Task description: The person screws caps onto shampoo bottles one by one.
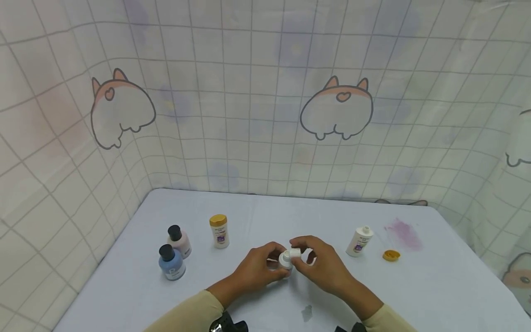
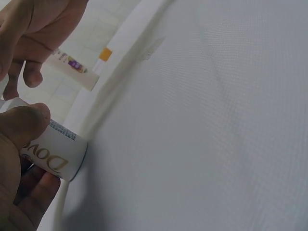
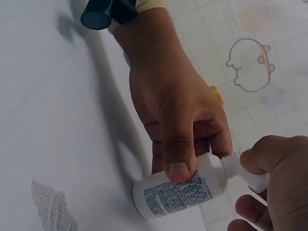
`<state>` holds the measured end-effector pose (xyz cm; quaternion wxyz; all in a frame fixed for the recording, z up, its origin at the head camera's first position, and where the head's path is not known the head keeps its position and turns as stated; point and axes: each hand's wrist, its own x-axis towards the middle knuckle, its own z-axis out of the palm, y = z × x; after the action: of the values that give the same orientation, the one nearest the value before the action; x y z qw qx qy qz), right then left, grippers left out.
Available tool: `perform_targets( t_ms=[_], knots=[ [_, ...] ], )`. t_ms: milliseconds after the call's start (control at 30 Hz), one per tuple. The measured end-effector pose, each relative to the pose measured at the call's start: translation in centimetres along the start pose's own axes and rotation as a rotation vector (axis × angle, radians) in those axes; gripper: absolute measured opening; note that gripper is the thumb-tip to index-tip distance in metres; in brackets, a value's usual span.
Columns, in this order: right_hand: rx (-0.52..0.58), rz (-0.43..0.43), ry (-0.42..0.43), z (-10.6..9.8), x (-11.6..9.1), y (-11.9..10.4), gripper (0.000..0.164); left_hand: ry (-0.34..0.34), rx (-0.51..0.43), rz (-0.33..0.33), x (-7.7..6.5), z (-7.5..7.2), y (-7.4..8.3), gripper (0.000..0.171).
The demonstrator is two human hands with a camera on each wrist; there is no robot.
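A small white Dove bottle stands upright near the front middle of the table, its printed label facing the right wrist camera. My left hand grips its body between thumb and fingers. With thumb and fingertips, my right hand pinches a white cap. That cap sits tilted at the right side of the bottle's neck, and the top of the neck shows beside it in the head view.
To the left stand a blue bottle and a pink bottle with black caps, plus a yellow-capped white bottle. An uncapped white bottle, a yellow cap and a pink stain lie right. A grey patch marks the front.
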<state>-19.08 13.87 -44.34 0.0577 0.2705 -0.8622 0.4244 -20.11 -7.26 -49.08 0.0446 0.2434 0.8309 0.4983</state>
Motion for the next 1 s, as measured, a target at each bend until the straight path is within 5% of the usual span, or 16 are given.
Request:
perform_targets(
  t_ms=[1000],
  knots=[
    [-0.031, 0.024, -0.037, 1.4, 0.6, -0.4, 0.028, -0.01, -0.019, 0.008, 0.0, 0.0, 0.0, 0.041]
  ],
)
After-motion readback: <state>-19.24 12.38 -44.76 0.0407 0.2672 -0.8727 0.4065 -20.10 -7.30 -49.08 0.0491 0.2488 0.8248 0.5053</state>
